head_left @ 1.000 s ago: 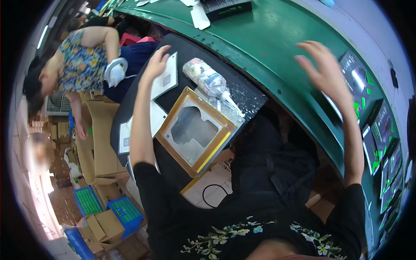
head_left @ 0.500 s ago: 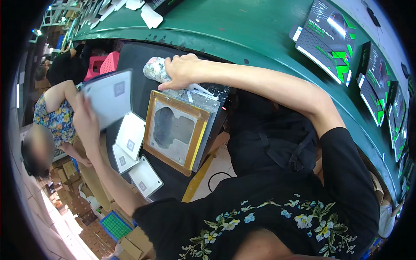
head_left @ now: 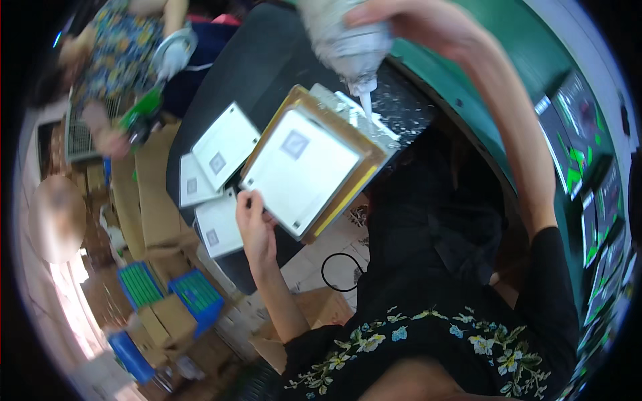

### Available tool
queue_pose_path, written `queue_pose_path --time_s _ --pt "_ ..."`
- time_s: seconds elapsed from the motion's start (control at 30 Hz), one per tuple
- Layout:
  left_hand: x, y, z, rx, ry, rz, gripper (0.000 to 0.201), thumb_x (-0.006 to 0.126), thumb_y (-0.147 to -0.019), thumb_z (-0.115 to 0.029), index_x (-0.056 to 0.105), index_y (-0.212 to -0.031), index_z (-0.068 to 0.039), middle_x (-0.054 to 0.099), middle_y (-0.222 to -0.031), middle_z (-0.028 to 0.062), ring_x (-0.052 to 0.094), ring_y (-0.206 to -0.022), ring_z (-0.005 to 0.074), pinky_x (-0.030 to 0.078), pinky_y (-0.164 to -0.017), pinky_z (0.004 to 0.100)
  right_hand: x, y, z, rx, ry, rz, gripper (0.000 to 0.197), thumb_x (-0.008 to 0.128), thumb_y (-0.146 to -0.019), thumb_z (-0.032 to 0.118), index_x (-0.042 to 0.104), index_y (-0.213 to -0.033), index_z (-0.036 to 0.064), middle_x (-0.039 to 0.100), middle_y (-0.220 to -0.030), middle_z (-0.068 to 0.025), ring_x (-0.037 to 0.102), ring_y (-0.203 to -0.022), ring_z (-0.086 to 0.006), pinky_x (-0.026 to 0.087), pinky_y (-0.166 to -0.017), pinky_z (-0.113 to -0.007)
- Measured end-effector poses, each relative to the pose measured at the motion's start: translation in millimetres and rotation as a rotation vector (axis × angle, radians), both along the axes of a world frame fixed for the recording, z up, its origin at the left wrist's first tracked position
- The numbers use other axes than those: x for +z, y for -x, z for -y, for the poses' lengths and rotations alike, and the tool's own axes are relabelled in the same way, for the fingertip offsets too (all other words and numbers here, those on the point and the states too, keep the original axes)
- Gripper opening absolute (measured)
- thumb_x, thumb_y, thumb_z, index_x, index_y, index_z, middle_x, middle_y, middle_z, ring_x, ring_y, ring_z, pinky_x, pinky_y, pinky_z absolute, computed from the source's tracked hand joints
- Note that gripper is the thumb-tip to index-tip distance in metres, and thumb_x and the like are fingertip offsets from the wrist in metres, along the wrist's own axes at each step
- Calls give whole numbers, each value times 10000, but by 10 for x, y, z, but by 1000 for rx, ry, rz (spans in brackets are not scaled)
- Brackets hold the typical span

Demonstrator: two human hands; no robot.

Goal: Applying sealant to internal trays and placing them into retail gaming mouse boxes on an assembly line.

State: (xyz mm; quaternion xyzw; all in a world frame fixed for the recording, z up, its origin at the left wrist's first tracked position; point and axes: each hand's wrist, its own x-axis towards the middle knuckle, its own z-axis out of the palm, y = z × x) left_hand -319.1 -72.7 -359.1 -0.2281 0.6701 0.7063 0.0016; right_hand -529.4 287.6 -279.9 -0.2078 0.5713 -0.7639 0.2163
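My left hand [head_left: 257, 227] pinches the lower left corner of a white square panel [head_left: 301, 170] with a pale purple square printed on it. The panel lies over a brown-edged frame [head_left: 364, 160], covering most of its middle. My right hand [head_left: 408, 23] grips a squeeze bottle [head_left: 344, 43] in a crumpled, whitish wrapping. Tilted nozzle-down, the bottle has its white tip [head_left: 365, 100] above the frame's far right edge, near a smeared clear plate; whether it touches is unclear. Left of the frame, several similar white panels [head_left: 227, 144] overlap on the black table.
A green bench [head_left: 498, 57] with black and green boxes [head_left: 578, 130] runs along the right. At upper left, a person in a flowered top [head_left: 127, 53] holds a green and black object [head_left: 142, 117]. Cardboard boxes [head_left: 167, 317] and blue bins [head_left: 200, 301] stand lower left.
My left hand has brought the white panel from the left onto the brown-edged frame. My right hand has lifted the bottle off the table and turned its nozzle downward. The view has shifted.
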Motion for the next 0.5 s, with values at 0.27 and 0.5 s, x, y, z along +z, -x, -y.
queue_pose_path --time_s 0.27,0.5 --pt "-12 109 -92 -94 4 116 223 482 -1032 -185 476 -1197 -35 690 -903 97 680 -670 120 563 -601 232 -32 -503 488 -140 26 -190 535 845 -714 197 632 -1153 -23 691 -1086 -112 669 -1001 -197 506 -929 -315" --pt "25 118 -147 -54 -46 73 158 493 -1028 -167 492 -1139 -55 661 -904 47 645 -653 79 545 -572 226 -377 -586 1205 32 113 -117 543 854 -668 56 629 -1156 -15 698 -1106 -104 647 -1036 -175 466 -973 -324"
